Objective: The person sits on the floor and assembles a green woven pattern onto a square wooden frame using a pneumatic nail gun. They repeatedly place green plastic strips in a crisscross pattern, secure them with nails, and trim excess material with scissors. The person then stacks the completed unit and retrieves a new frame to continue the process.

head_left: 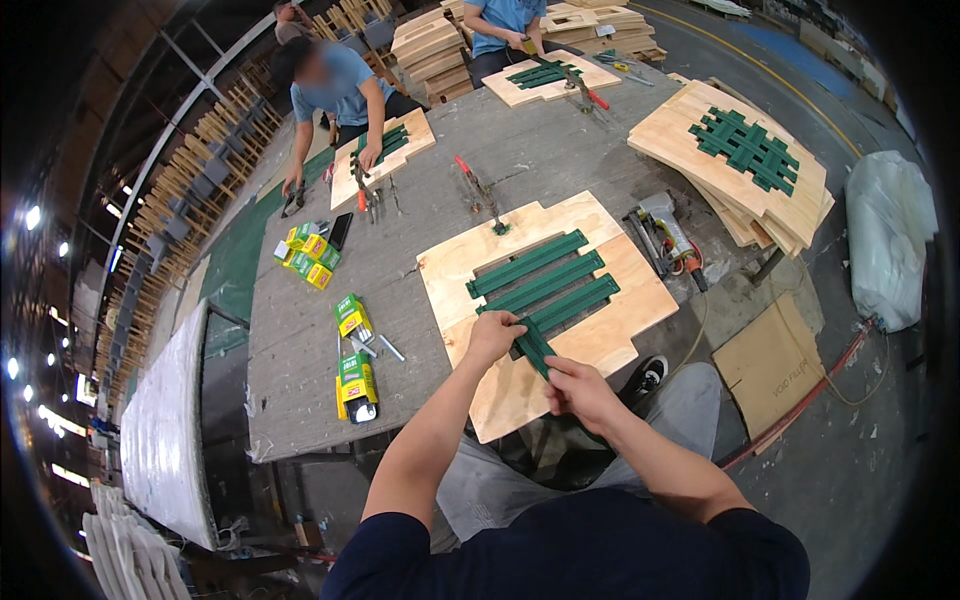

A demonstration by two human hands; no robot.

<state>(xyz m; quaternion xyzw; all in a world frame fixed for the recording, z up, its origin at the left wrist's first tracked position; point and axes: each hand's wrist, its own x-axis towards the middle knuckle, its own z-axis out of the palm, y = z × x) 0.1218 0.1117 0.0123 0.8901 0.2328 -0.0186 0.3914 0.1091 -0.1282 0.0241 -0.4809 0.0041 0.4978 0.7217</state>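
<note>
A pale wooden panel point(625, 310) with notched edges and a square opening lies before me, its near corner past the table edge. Three green webbing straps point(540, 280) run side by side across the opening. My left hand point(492, 338) pinches one end of another green strap point(533, 347) by the opening's near left side. The lower part of that strap is between the fingers of my right hand point(580, 392), close to the panel's near edge. The fingertips partly cover the strap ends.
A staple gun point(665, 238) lies right of the panel; red-handled pliers point(475, 185) lie beyond it. Yellow-green staple boxes point(355, 375) and a phone point(340, 231) are at left. Stacked panels point(730, 160) stand at right. Two people in blue shirts work across the table point(420, 240).
</note>
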